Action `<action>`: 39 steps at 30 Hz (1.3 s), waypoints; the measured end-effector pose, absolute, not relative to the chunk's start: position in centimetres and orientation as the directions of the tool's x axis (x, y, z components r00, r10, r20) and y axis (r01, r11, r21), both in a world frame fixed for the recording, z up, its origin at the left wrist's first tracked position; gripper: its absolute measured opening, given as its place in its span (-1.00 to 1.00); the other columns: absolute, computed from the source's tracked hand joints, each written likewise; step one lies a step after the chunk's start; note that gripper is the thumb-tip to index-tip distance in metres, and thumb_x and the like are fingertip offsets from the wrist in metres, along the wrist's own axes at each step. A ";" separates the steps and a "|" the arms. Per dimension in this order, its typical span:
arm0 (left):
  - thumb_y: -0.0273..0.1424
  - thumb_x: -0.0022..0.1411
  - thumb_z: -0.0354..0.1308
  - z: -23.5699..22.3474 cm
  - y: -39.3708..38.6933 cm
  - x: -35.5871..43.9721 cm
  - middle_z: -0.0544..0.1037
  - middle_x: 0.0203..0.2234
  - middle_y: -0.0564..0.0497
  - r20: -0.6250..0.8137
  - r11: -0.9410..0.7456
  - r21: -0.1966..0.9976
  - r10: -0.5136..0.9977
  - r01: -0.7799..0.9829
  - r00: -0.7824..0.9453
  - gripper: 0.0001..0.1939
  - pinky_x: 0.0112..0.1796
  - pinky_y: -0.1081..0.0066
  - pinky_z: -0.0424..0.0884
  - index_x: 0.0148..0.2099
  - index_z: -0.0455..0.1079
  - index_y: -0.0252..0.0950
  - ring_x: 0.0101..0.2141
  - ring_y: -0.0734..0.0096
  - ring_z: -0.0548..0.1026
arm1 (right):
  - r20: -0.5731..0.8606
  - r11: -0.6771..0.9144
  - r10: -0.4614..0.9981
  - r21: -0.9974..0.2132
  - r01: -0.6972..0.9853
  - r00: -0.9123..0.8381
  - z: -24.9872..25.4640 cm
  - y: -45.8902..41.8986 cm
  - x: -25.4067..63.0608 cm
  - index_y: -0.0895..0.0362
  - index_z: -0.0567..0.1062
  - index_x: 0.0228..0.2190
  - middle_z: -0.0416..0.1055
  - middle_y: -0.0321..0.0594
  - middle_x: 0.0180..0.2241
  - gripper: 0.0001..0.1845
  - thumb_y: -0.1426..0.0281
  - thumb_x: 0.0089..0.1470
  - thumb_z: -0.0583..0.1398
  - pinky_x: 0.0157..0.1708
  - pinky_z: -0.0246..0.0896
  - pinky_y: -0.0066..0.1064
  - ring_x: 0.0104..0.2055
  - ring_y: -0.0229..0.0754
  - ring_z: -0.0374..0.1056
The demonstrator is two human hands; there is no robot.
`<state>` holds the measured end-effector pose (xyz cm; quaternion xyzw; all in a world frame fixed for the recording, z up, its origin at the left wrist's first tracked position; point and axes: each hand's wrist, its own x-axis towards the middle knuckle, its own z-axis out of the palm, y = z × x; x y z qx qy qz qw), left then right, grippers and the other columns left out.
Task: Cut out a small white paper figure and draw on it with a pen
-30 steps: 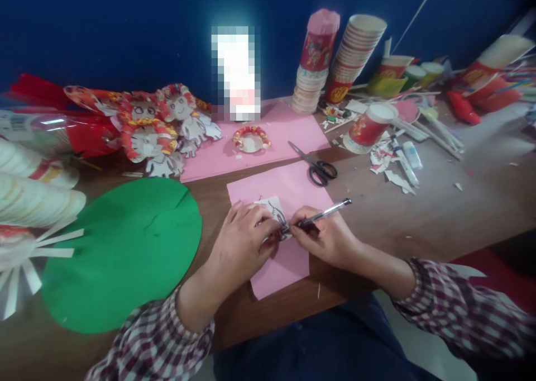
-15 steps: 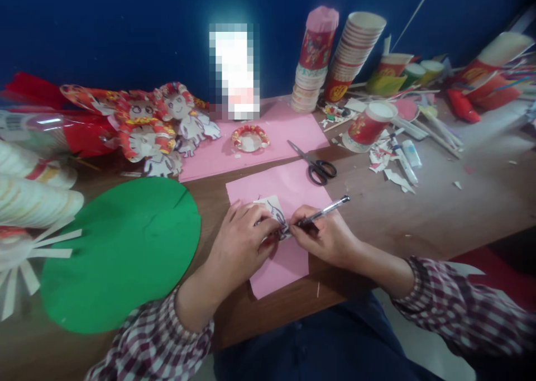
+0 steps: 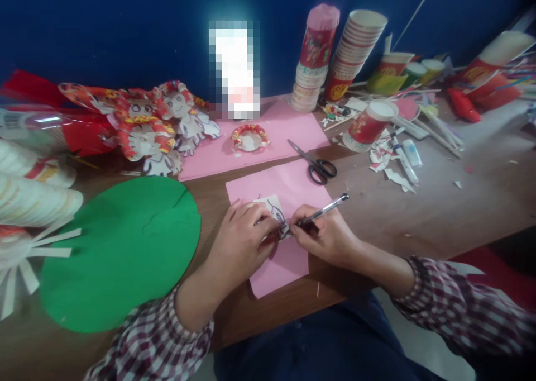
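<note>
My right hand (image 3: 324,236) grips a pen (image 3: 330,205) with a clear barrel and dark cap end, its tip down at a small white piece of paper (image 3: 273,203) bearing dark drawn lines. With bent fingers and thumb, my left hand (image 3: 247,233) holds that white piece from the left, hiding much of it. Beneath both lies a pink sheet of paper (image 3: 285,275). Just beyond it rest black-handled scissors (image 3: 320,171), blades pointing away to the left.
To the left lies a green paper disc (image 3: 121,258). Behind are paper figures (image 3: 180,110), a small decorated ring (image 3: 251,139) on more pink paper (image 3: 201,163) and tall stacks of paper cups (image 3: 355,51). A red cup (image 3: 371,127), paper scraps (image 3: 400,181) and a marker (image 3: 407,166) are on the right.
The view has shifted very slightly. Both hands stay in the same place over the white piece, and the pen is still in my right hand.
</note>
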<state>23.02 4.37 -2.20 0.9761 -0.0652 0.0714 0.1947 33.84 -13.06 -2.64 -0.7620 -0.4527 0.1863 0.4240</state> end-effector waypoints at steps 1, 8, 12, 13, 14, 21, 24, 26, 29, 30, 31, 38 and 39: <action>-0.45 0.16 0.14 -2.2 4.4 23.0 0.47 -0.23 -0.02 0.166 -0.916 0.371 -0.100 -0.156 0.981 -0.83 0.02 0.06 0.21 -0.16 0.41 -0.19 -0.11 0.20 0.37 | 0.102 -0.232 0.847 -0.812 0.535 0.522 -2.6 -13.0 33.8 0.15 0.39 -0.42 0.34 -0.33 -0.56 -0.93 0.45 0.07 0.12 -0.50 0.14 -0.52 -0.54 -0.33 0.26; -0.43 0.16 0.15 -2.2 4.4 23.0 0.47 -0.22 -0.01 0.138 -0.920 0.365 -0.097 -0.142 0.986 -0.83 0.03 0.04 0.19 -0.16 0.41 -0.19 -0.09 0.18 0.36 | 0.116 -0.229 0.838 -0.812 0.537 0.533 -2.8 -13.1 33.7 0.15 0.39 -0.43 0.33 -0.34 -0.58 -0.94 0.46 0.07 0.12 -0.51 0.13 -0.52 -0.56 -0.33 0.25; -0.44 0.16 0.14 -2.3 4.4 23.0 0.46 -0.22 -0.01 0.141 -0.919 0.368 -0.095 -0.142 0.985 -0.83 0.04 0.04 0.18 -0.16 0.41 -0.19 -0.09 0.18 0.36 | 0.105 -0.231 0.843 -0.815 0.531 0.528 -2.8 -13.1 33.7 0.15 0.39 -0.43 0.31 -0.35 -0.58 -0.94 0.46 0.07 0.12 -0.51 0.12 -0.52 -0.56 -0.34 0.23; -0.45 0.16 0.14 -2.3 4.3 23.0 0.46 -0.22 -0.01 0.142 -0.919 0.368 -0.094 -0.140 0.985 -0.83 0.04 0.04 0.18 -0.16 0.41 -0.20 -0.09 0.19 0.36 | 0.102 -0.231 0.844 -0.817 0.529 0.527 -2.8 -13.1 33.7 0.15 0.39 -0.43 0.31 -0.35 -0.58 -0.94 0.46 0.08 0.12 -0.51 0.12 -0.52 -0.56 -0.34 0.23; -0.45 0.16 0.14 -2.3 4.4 23.0 0.46 -0.22 -0.01 0.143 -0.920 0.367 -0.091 -0.139 0.985 -0.83 0.05 0.03 0.18 -0.16 0.41 -0.20 -0.09 0.19 0.36 | 0.102 -0.230 0.845 -0.818 0.528 0.526 -2.7 -13.1 33.8 0.15 0.39 -0.43 0.31 -0.35 -0.58 -0.94 0.46 0.08 0.12 -0.51 0.11 -0.52 -0.56 -0.34 0.23; -0.44 0.17 0.14 -2.2 4.4 23.0 0.46 -0.21 -0.03 0.147 -0.916 0.374 -0.099 -0.148 0.984 -0.83 0.03 0.04 0.19 -0.15 0.41 -0.20 -0.09 0.18 0.35 | 0.108 -0.234 0.839 -0.813 0.533 0.533 -2.8 -13.1 33.8 0.16 0.39 -0.43 0.31 -0.36 -0.59 -0.94 0.46 0.07 0.13 -0.52 0.11 -0.53 -0.58 -0.36 0.23; -0.44 0.16 0.15 -2.2 4.4 23.0 0.46 -0.22 -0.03 0.155 -0.915 0.376 -0.097 -0.149 0.983 -0.83 0.02 0.05 0.20 -0.16 0.41 -0.20 -0.09 0.19 0.36 | 0.117 -0.232 0.837 -0.808 0.541 0.534 -2.8 -13.1 33.7 0.17 0.39 -0.43 0.31 -0.36 -0.60 -0.94 0.45 0.07 0.13 -0.52 0.11 -0.54 -0.57 -0.36 0.23; -0.44 0.16 0.15 -2.2 4.4 23.0 0.47 -0.22 -0.03 0.164 -0.912 0.379 -0.100 -0.156 0.981 -0.84 0.01 0.06 0.21 -0.16 0.41 -0.20 -0.10 0.20 0.36 | 0.126 -0.233 0.835 -0.802 0.551 0.536 -2.8 -13.1 33.7 0.17 0.39 -0.43 0.31 -0.36 -0.60 -0.94 0.45 0.06 0.13 -0.52 0.11 -0.54 -0.58 -0.36 0.23; -0.44 0.16 0.15 -2.2 4.4 23.0 0.47 -0.22 -0.02 0.155 -0.913 0.379 -0.100 -0.153 0.983 -0.83 0.02 0.05 0.21 -0.16 0.41 -0.20 -0.10 0.20 0.36 | 0.129 -0.237 0.832 -0.797 0.556 0.539 -2.8 -13.1 33.7 0.17 0.39 -0.43 0.31 -0.36 -0.60 -0.95 0.46 0.05 0.14 -0.53 0.10 -0.54 -0.57 -0.36 0.23; -0.44 0.16 0.15 -2.2 4.3 23.0 0.46 -0.21 -0.02 0.150 -0.914 0.377 -0.100 -0.150 0.984 -0.83 0.03 0.04 0.20 -0.15 0.41 -0.21 -0.09 0.20 0.36 | 0.125 -0.239 0.832 -0.798 0.553 0.540 -2.8 -13.1 33.7 0.17 0.40 -0.43 0.31 -0.36 -0.61 -0.95 0.46 0.05 0.14 -0.53 0.10 -0.55 -0.58 -0.36 0.23; -0.44 0.17 0.15 -2.2 4.3 23.0 0.46 -0.21 -0.02 0.147 -0.915 0.375 -0.099 -0.148 0.984 -0.83 0.03 0.03 0.19 -0.15 0.41 -0.21 -0.09 0.19 0.36 | 0.120 -0.240 0.833 -0.801 0.549 0.540 -2.7 -13.1 33.7 0.17 0.40 -0.43 0.31 -0.36 -0.61 -0.95 0.46 0.05 0.14 -0.53 0.10 -0.55 -0.58 -0.36 0.23; -0.45 0.15 0.15 -2.5 4.4 23.0 0.46 -0.22 -0.02 0.165 -0.919 0.366 -0.093 -0.149 0.982 -0.83 0.05 0.03 0.18 -0.16 0.41 -0.21 -0.09 0.19 0.36 | 0.102 -0.227 0.845 -0.821 0.525 0.525 -2.4 -13.2 33.7 0.17 0.38 -0.44 0.28 -0.38 -0.60 -0.94 0.48 0.07 0.13 -0.53 0.08 -0.55 -0.58 -0.38 0.20; -0.45 0.15 0.15 -2.5 4.4 23.0 0.46 -0.23 -0.02 0.167 -0.919 0.366 -0.093 -0.149 0.982 -0.83 0.05 0.03 0.19 -0.17 0.41 -0.21 -0.09 0.19 0.37 | 0.103 -0.223 0.847 -0.822 0.525 0.521 -2.4 -13.2 33.7 0.17 0.38 -0.45 0.27 -0.39 -0.60 -0.94 0.48 0.07 0.13 -0.53 0.08 -0.55 -0.57 -0.38 0.20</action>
